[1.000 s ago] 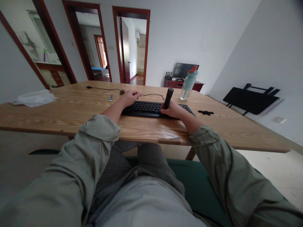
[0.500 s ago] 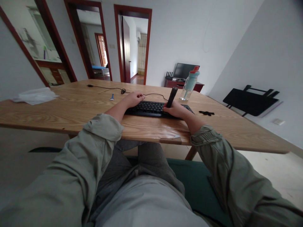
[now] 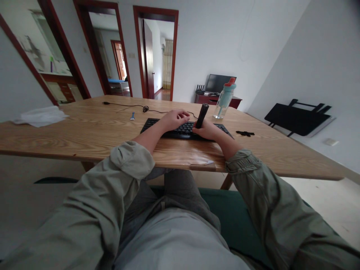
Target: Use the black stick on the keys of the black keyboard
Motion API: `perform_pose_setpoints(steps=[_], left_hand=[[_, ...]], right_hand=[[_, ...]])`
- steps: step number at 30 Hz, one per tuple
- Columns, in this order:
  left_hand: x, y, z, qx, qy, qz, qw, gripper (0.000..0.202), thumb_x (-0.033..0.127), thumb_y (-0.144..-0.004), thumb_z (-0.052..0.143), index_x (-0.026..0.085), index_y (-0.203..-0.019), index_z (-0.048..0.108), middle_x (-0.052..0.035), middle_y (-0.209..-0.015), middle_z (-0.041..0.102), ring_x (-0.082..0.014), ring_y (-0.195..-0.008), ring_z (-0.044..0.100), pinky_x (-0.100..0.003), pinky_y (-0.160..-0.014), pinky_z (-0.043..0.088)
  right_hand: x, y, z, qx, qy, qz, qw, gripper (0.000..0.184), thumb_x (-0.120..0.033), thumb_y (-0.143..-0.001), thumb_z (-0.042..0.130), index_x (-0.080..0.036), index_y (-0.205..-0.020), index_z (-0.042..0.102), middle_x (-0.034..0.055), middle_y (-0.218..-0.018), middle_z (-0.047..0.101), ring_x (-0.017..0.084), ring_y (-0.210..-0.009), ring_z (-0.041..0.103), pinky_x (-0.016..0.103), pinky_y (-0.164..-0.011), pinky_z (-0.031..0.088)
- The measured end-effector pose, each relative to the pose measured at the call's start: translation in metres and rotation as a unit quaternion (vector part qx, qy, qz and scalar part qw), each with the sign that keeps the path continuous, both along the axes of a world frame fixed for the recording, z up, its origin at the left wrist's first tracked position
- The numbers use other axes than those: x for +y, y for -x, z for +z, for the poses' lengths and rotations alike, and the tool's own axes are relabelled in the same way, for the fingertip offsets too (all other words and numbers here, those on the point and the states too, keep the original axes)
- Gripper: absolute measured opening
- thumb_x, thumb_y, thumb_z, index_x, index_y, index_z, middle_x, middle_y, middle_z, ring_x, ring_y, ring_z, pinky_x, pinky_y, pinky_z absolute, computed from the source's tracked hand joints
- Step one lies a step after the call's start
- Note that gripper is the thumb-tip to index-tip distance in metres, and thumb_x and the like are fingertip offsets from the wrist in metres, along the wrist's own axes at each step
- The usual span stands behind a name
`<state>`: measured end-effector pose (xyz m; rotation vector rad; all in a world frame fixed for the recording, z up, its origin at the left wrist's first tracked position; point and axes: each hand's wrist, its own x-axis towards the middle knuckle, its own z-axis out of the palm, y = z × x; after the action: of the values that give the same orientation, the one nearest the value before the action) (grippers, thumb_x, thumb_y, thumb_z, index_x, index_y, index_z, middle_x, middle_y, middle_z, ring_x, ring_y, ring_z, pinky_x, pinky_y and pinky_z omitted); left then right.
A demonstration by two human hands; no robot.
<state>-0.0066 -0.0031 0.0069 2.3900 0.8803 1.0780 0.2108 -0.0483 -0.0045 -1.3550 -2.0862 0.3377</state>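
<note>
A black keyboard (image 3: 150, 123) lies on the wooden table in front of me, partly covered by my hands and forearms. My left hand (image 3: 176, 119) is over the middle of its keys, palm down, fingers loosely bent and apart, with nothing seen in them. Whether its fingertips touch the keys I cannot tell. Farther right, my right hand (image 3: 206, 130) is wrapped round a black cylindrical object (image 3: 202, 114), which stands up tilted slightly to the right. Its lower end is hidden behind that hand, at the keyboard's right part.
A clear bottle (image 3: 224, 101) with a red and teal top stands behind the keyboard. A black cable (image 3: 145, 108) runs along the back. Left of the keyboard lies a small blue-and-white item (image 3: 132, 116); farther left, white plastic sheeting (image 3: 41, 116). A black strap (image 3: 245, 133) lies right.
My left hand has moved right along the keyboard, from its left part to its middle, baring the left keys. My right hand still grips the black cylinder in about the same place.
</note>
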Motion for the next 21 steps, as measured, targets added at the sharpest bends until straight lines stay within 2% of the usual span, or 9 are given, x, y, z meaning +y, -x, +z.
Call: perform_pose_setpoints(steps=[3,6,10,14,17,21], left_hand=[[-0.012,-0.027,-0.001,0.014,-0.003,-0.082,0.997,0.028,0.032,-0.085,0.072,0.016,-0.107,0.079,-0.0072,-0.095,0.079,-0.0189,-0.083,0.069,-0.033,-0.080,0.055],[-0.015,-0.037,-0.003,-0.009,0.002,-0.101,0.995,0.028,0.033,-0.083,0.075,0.016,-0.105,0.079,-0.0077,-0.097,0.080,-0.0194,-0.085,0.070,-0.033,-0.079,0.055],[-0.012,-0.031,-0.002,-0.032,0.023,-0.086,0.996,0.027,0.035,-0.086,0.072,0.016,-0.103,0.079,-0.0074,-0.093,0.079,-0.0197,-0.082,0.070,-0.032,-0.075,0.054],[-0.008,-0.016,0.001,0.014,0.002,-0.067,0.998,0.019,0.031,-0.085,0.066,0.017,-0.086,0.079,-0.0046,-0.085,0.078,-0.0189,-0.076,0.067,-0.032,-0.073,0.052],[-0.006,-0.010,-0.001,0.100,0.010,-0.073,0.992,0.014,0.024,-0.077,0.066,0.020,-0.076,0.079,-0.0020,-0.076,0.076,-0.0190,-0.069,0.065,-0.032,-0.069,0.051],[-0.004,-0.011,-0.007,0.169,0.008,-0.075,0.983,0.017,0.023,-0.073,0.066,0.023,-0.080,0.081,-0.0018,-0.079,0.078,-0.0203,-0.069,0.065,-0.032,-0.068,0.050]], right_hand=[[0.003,0.001,0.001,0.033,-0.047,0.071,0.996,0.021,-0.022,-0.076,0.069,-0.020,-0.097,0.070,0.0089,-0.105,0.076,0.027,-0.100,0.067,0.046,-0.100,0.054],[0.004,0.003,0.003,0.053,-0.058,0.085,0.993,0.031,-0.028,-0.074,0.075,-0.021,-0.104,0.072,0.0100,-0.106,0.077,0.030,-0.106,0.068,0.050,-0.103,0.053],[0.001,-0.002,0.005,0.062,-0.035,0.059,0.996,0.031,-0.031,-0.073,0.077,-0.021,-0.102,0.074,0.0091,-0.104,0.078,0.031,-0.104,0.069,0.049,-0.102,0.054],[-0.001,-0.009,0.011,0.126,-0.022,0.029,0.991,0.028,-0.034,-0.076,0.068,-0.019,-0.099,0.072,0.0092,-0.106,0.076,0.030,-0.104,0.068,0.047,-0.099,0.054],[-0.002,-0.004,0.015,0.221,-0.026,0.033,0.974,0.029,-0.039,-0.073,0.064,-0.021,-0.096,0.068,0.0078,-0.102,0.073,0.028,-0.105,0.067,0.043,-0.097,0.054],[-0.003,0.015,0.013,0.331,0.060,0.085,0.938,0.035,-0.052,-0.074,0.058,-0.022,-0.092,0.064,0.0054,-0.084,0.066,0.023,-0.083,0.066,0.037,-0.082,0.056]])
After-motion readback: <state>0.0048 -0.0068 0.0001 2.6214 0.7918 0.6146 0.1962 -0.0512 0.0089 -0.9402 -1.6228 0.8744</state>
